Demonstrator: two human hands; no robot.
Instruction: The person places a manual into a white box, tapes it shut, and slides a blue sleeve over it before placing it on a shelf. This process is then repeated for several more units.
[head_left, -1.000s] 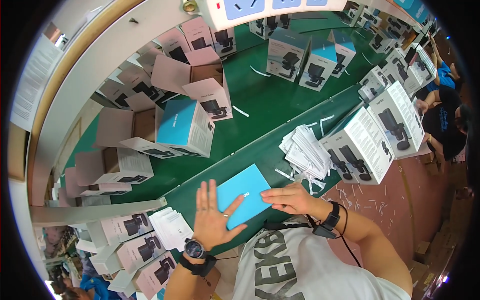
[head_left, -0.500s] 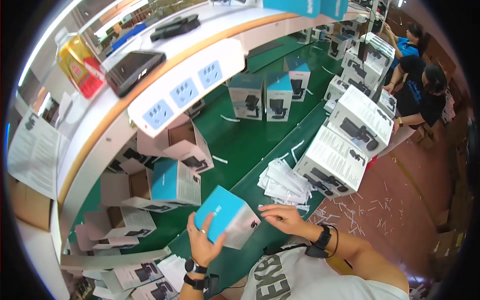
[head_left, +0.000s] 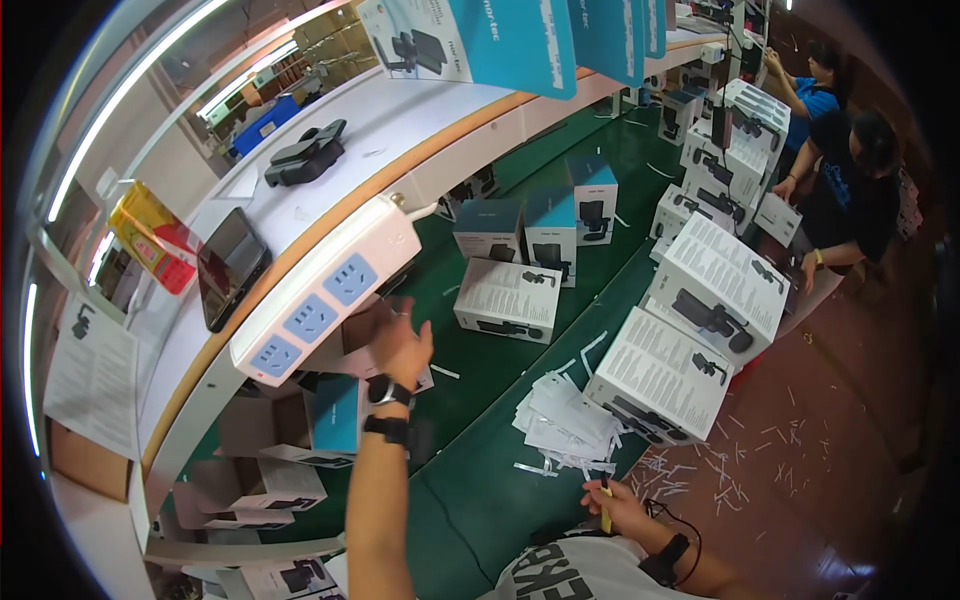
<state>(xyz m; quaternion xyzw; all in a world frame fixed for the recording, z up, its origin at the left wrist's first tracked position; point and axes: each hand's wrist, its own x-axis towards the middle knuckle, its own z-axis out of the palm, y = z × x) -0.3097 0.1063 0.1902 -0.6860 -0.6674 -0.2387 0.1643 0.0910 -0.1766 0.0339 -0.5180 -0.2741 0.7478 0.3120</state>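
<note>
Bottle [head_left: 152, 238] in yellow and red stands at the left on a raised white shelf [head_left: 400, 100], just beside a dark phone [head_left: 232, 270] near the shelf's edge. Along that edge runs a white power strip [head_left: 325, 290] with blue sockets. Below it, on the left part of the green table [head_left: 480, 400], open boxes [head_left: 268, 425] with brown insides sit close together, a turquoise-sided box [head_left: 335, 413] among them. The left hand [head_left: 402, 345] is over the table at a pinkish open box [head_left: 358, 335], its thumb apart from blurred fingers; whether it touches that box I cannot tell. To its right, well apart, a closed white box [head_left: 508, 298] lies on the table, on the near side of three upright turquoise-and-white boxes [head_left: 550, 225]. Further right and nearer is a loose pile of white papers [head_left: 565, 418] and strips. The right hand [head_left: 622, 508], well apart from the left, is at the near side of the table, closed around a slim yellow tool [head_left: 606, 510]. Beyond it on the right stand larger white boxes [head_left: 660, 370], with white scraps [head_left: 730, 470] strewn over the reddish floor [head_left: 790, 400]. At the far right, a person in a dark shirt [head_left: 850, 190] reaches toward a white box [head_left: 778, 218].
</note>
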